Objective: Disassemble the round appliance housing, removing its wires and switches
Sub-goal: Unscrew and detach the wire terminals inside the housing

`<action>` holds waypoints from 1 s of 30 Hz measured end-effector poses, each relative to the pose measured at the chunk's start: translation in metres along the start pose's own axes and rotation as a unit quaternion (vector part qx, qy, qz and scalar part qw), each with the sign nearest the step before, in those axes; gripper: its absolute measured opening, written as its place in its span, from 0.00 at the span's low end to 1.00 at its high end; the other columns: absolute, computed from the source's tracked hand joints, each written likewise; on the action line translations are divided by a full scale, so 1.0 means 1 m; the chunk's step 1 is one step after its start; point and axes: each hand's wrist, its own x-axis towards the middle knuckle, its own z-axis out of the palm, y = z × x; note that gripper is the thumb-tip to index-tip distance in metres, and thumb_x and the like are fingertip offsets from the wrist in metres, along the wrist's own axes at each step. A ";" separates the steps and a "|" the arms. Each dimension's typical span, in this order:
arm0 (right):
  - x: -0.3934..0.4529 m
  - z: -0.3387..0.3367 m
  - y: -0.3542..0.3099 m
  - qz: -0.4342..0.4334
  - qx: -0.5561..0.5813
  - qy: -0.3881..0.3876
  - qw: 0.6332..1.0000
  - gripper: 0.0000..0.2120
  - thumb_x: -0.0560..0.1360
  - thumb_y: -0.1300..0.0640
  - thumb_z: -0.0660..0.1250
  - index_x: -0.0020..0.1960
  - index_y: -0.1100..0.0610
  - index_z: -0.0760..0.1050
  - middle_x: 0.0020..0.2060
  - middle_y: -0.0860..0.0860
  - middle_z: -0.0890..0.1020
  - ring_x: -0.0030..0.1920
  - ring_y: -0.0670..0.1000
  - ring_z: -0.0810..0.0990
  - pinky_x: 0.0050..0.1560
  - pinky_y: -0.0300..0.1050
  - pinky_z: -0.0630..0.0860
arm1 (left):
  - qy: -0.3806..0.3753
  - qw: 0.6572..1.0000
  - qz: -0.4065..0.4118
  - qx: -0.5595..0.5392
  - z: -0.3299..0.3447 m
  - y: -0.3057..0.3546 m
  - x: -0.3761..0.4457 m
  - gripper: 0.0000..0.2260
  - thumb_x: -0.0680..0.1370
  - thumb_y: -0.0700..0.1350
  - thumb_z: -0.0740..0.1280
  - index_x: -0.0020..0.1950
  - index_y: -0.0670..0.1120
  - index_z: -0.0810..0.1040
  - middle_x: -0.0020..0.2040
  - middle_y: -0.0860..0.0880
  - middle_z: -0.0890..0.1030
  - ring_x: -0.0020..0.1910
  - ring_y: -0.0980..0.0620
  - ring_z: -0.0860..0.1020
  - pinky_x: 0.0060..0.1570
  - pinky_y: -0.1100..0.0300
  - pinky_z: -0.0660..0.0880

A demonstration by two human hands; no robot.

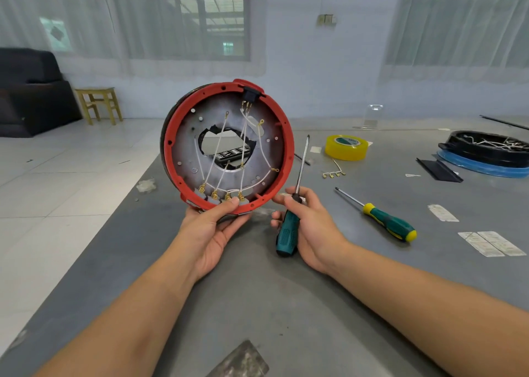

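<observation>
Red plastic rims the round housing (229, 147), which we hold upright on its edge at centre-left of the frame, open side toward us, its lower rim near or on the grey worktop (286, 305). Our left hand (213, 230) grips that lower rim from below, thumb curled over the red edge beside a row of brass terminals (221, 195). White wires (243, 136) fan up from those terminals across the metal plate, past a ragged central hole, to ring lugs and to the black switch (252, 92) seated at the top of the rim.

Just right of the housing, our right hand (303, 222) is curled round the teal handle of a flat screwdriver (296, 202), blade pointing up and away, the fingertips touching the rim's lower right. Farther right lie a second screwdriver (378, 216) with a green and yellow handle, some loose brass connectors (333, 173), a yellow tape roll (347, 147) and, at the far right edge, a black housing (483, 147) with wires inside.

We judge the risks plain enough: gripped at one low point only, the housing could roll or tip when the blade pushes on a terminal. A slipping blade would head for our left thumb, which sits close to the terminals. Yanking wires rather than freeing lugs could snap them.
</observation>
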 end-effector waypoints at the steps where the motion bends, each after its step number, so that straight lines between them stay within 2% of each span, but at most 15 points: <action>1: -0.001 0.000 -0.001 -0.004 0.012 -0.011 1.000 0.07 0.83 0.59 0.64 0.61 0.54 0.72 0.49 0.57 0.83 0.38 0.54 0.81 0.43 0.51 0.82 | 0.008 1.000 0.001 0.002 -0.004 0.002 0.003 0.27 0.75 0.31 0.72 0.73 0.40 0.73 0.56 0.35 0.86 0.55 0.39 0.87 0.52 0.45 0.85; 4: -0.002 -0.002 -0.005 -0.014 0.014 -0.055 0.998 0.10 0.84 0.51 0.62 0.64 0.41 0.75 0.45 0.57 0.82 0.39 0.55 0.81 0.47 0.59 0.82 | 0.025 1.000 0.003 -0.001 -0.013 0.007 0.011 0.25 0.76 0.30 0.71 0.73 0.39 0.74 0.55 0.36 0.86 0.53 0.41 0.87 0.52 0.45 0.85; 6: -0.002 -0.003 -0.009 -0.019 -0.018 -0.064 0.998 0.14 0.83 0.47 0.62 0.65 0.32 0.73 0.43 0.57 0.81 0.36 0.54 0.79 0.42 0.55 0.81 | 0.032 0.999 0.003 -0.005 -0.015 0.008 0.015 0.23 0.77 0.29 0.71 0.72 0.38 0.75 0.53 0.37 0.87 0.52 0.42 0.88 0.52 0.45 0.85; 8: -0.003 -0.005 -0.011 -0.033 -0.073 -0.058 0.995 0.15 0.84 0.46 0.61 0.66 0.29 0.71 0.39 0.56 0.79 0.31 0.52 0.75 0.33 0.48 0.77 | 0.038 0.999 0.004 -0.011 -0.017 0.008 0.017 0.23 0.77 0.29 0.70 0.72 0.37 0.75 0.53 0.37 0.87 0.52 0.42 0.88 0.53 0.43 0.84; 10: -0.004 -0.009 -0.012 -0.038 -0.116 -0.057 0.991 0.14 0.84 0.47 0.62 0.66 0.33 0.72 0.36 0.56 0.77 0.28 0.52 0.72 0.28 0.45 0.72 | 0.043 0.999 0.005 -0.014 -0.018 0.009 0.019 0.23 0.77 0.29 0.70 0.72 0.37 0.75 0.53 0.36 0.87 0.53 0.41 0.87 0.53 0.43 0.84; 12: -0.005 -0.016 -0.014 -0.031 -0.153 -0.065 0.986 0.15 0.78 0.50 0.65 0.63 0.38 0.73 0.36 0.55 0.76 0.27 0.53 0.70 0.27 0.45 0.70 | 0.043 0.999 0.007 -0.016 -0.018 0.009 0.020 0.22 0.77 0.28 0.70 0.71 0.38 0.75 0.54 0.36 0.87 0.54 0.40 0.87 0.54 0.42 0.84; 14: -0.005 -0.023 -0.018 -0.041 -0.238 -0.075 0.967 0.17 0.72 0.54 0.64 0.59 0.42 0.70 0.37 0.52 0.77 0.28 0.54 0.71 0.27 0.46 0.70 | 0.045 0.999 0.012 -0.018 -0.019 0.009 0.020 0.24 0.77 0.28 0.71 0.72 0.39 0.75 0.55 0.37 0.87 0.56 0.40 0.87 0.55 0.41 0.84; 18: -0.004 -0.032 -0.025 -0.069 -0.356 -0.078 0.929 0.13 0.73 0.57 0.66 0.56 0.51 0.67 0.44 0.53 0.83 0.30 0.55 0.74 0.27 0.48 0.71 | 0.059 0.997 0.026 -0.030 -0.021 0.012 0.023 0.24 0.77 0.30 0.72 0.72 0.39 0.73 0.50 0.38 0.87 0.54 0.40 0.87 0.53 0.41 0.84; 20: -0.004 -0.036 -0.026 -0.078 -0.367 -0.081 0.923 0.10 0.78 0.62 0.67 0.56 0.51 0.71 0.46 0.52 0.84 0.31 0.56 0.76 0.27 0.48 0.72 | 0.065 0.997 0.028 -0.037 -0.025 0.015 0.024 0.22 0.77 0.30 0.72 0.70 0.40 0.74 0.46 0.41 0.87 0.53 0.41 0.87 0.49 0.43 0.86; 22: -0.004 -0.038 -0.027 -0.087 -0.370 -0.084 0.921 0.11 0.78 0.62 0.70 0.55 0.48 0.76 0.49 0.49 0.83 0.31 0.56 0.79 0.27 0.48 0.73 | 0.073 0.996 0.028 -0.041 -0.029 0.017 0.026 0.21 0.77 0.31 0.73 0.69 0.40 0.75 0.46 0.41 0.87 0.55 0.41 0.87 0.46 0.46 0.86; 26: -0.006 -0.040 -0.028 -0.090 -0.354 -0.111 0.924 0.14 0.76 0.63 0.73 0.58 0.48 0.83 0.51 0.53 0.80 0.29 0.50 0.81 0.27 0.41 0.74 | 0.101 0.993 0.042 -0.042 -0.031 0.019 0.029 0.25 0.77 0.31 0.73 0.73 0.37 0.73 0.47 0.41 0.87 0.51 0.43 0.88 0.45 0.46 0.86; 30: -0.003 -0.040 -0.034 -0.086 -0.318 -0.124 0.936 0.23 0.76 0.73 0.67 0.63 0.51 0.81 0.58 0.55 0.80 0.40 0.58 0.85 0.40 0.46 0.80 | 0.117 0.991 0.049 -0.051 -0.034 0.019 0.032 0.28 0.76 0.30 0.73 0.75 0.38 0.71 0.58 0.37 0.85 0.52 0.42 0.88 0.47 0.45 0.86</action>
